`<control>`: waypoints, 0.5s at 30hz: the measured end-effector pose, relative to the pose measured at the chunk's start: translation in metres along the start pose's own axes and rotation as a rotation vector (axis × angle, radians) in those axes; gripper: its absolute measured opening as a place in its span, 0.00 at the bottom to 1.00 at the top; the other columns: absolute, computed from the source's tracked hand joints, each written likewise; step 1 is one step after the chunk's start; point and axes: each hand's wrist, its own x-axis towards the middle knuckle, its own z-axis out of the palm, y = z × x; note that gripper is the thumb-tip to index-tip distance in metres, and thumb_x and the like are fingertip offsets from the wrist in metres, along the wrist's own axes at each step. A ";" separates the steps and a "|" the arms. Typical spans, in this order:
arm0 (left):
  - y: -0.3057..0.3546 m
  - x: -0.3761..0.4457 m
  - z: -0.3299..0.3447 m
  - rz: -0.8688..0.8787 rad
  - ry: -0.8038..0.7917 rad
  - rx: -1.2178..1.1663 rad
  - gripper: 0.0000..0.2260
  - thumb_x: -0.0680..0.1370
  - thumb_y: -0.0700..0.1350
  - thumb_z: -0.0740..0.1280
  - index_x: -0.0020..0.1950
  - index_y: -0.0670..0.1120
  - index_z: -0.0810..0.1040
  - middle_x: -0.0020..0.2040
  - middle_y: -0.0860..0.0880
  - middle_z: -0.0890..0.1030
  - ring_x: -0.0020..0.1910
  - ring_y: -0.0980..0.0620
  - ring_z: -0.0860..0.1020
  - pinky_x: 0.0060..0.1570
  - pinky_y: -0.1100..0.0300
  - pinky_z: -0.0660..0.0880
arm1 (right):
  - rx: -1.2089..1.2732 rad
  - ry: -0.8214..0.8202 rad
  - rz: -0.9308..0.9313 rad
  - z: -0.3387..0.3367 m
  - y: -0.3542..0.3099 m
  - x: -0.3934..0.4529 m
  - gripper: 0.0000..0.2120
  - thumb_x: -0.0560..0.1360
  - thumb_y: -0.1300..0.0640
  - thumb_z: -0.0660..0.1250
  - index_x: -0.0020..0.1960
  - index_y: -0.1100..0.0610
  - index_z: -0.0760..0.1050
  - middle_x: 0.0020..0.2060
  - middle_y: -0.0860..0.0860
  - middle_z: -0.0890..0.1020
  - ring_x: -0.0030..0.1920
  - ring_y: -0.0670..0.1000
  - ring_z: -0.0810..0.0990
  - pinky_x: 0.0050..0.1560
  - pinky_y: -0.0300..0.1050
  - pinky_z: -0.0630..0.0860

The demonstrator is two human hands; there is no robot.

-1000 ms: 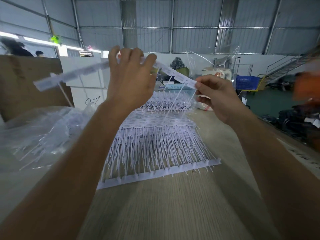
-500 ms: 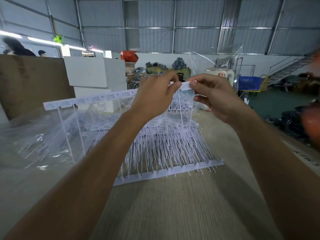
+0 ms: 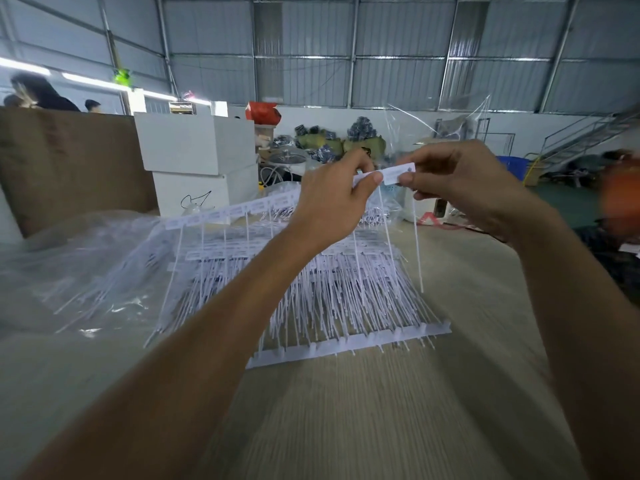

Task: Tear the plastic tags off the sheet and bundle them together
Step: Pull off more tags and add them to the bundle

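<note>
I had the left hand point(image 3: 332, 199) pinching the near end of a strip of white plastic tags point(image 3: 242, 209), thumb and fingers curled over its top edge, while the right hand point(image 3: 460, 181) pinched the single end tag point(image 3: 398, 173) between thumb and forefinger, just beside the left thumb; both were raised above the table point(image 3: 381, 410), with the strip trailing down and away to the left and its thin tails hanging free. From that position I judged the main risk to be a crooked break: if the right hand twisted rather than snapped cleanly at the joint, the tag could tear across its flat head or come away with a neighbour attached. The long tail point(image 3: 417, 251) under the end tag hung close to the next one, so the two might catch and drag. The unsupported length of the strip could also sag or crack mid-way under its own weight, and loose tails could snag in the stack of sheets point(image 3: 346, 299) lying on the table below, or in the clear plastic bag point(image 3: 69, 271) to the left. Nothing was bundled in either hand as far as I could see. As for writing, the tags carried small printed lines, but they were too blurred to read, and I could make out no brand anywhere
</note>
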 end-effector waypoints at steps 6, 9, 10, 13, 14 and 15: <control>0.000 0.004 -0.008 0.002 -0.008 -0.085 0.07 0.84 0.47 0.63 0.54 0.49 0.81 0.44 0.54 0.81 0.45 0.52 0.77 0.54 0.49 0.75 | -0.052 -0.036 -0.040 0.006 -0.012 0.002 0.04 0.75 0.65 0.73 0.50 0.59 0.82 0.34 0.48 0.83 0.33 0.40 0.81 0.32 0.30 0.75; -0.001 0.007 -0.012 -0.003 -0.020 -0.091 0.06 0.83 0.47 0.65 0.49 0.51 0.81 0.39 0.57 0.80 0.43 0.54 0.78 0.55 0.47 0.75 | 0.024 -0.093 -0.029 0.006 -0.010 0.002 0.07 0.72 0.62 0.75 0.49 0.61 0.81 0.39 0.55 0.81 0.36 0.43 0.81 0.38 0.34 0.79; 0.000 0.007 -0.013 -0.007 -0.020 -0.109 0.06 0.82 0.47 0.65 0.47 0.52 0.80 0.37 0.57 0.80 0.41 0.55 0.79 0.56 0.47 0.76 | 0.071 -0.113 -0.018 0.004 -0.009 0.002 0.08 0.71 0.60 0.75 0.49 0.61 0.82 0.38 0.53 0.81 0.36 0.43 0.81 0.38 0.34 0.79; 0.003 0.007 -0.012 -0.013 0.004 -0.219 0.04 0.81 0.46 0.68 0.49 0.48 0.81 0.39 0.56 0.84 0.39 0.58 0.83 0.54 0.47 0.78 | 0.188 -0.156 0.026 -0.004 -0.003 0.002 0.05 0.68 0.58 0.76 0.44 0.54 0.84 0.35 0.48 0.83 0.35 0.44 0.82 0.33 0.32 0.77; 0.003 0.007 -0.012 -0.013 0.012 -0.241 0.03 0.80 0.47 0.69 0.50 0.48 0.81 0.40 0.56 0.84 0.38 0.59 0.83 0.53 0.48 0.79 | 0.224 -0.152 0.041 -0.006 -0.001 0.002 0.05 0.68 0.58 0.75 0.44 0.52 0.85 0.36 0.48 0.84 0.35 0.44 0.82 0.34 0.33 0.77; 0.003 0.007 -0.011 -0.012 0.015 -0.246 0.03 0.80 0.47 0.70 0.51 0.49 0.81 0.39 0.57 0.84 0.38 0.60 0.83 0.53 0.49 0.79 | 0.254 -0.136 0.057 -0.006 0.002 0.002 0.05 0.68 0.58 0.75 0.44 0.52 0.85 0.37 0.49 0.84 0.35 0.44 0.82 0.35 0.33 0.78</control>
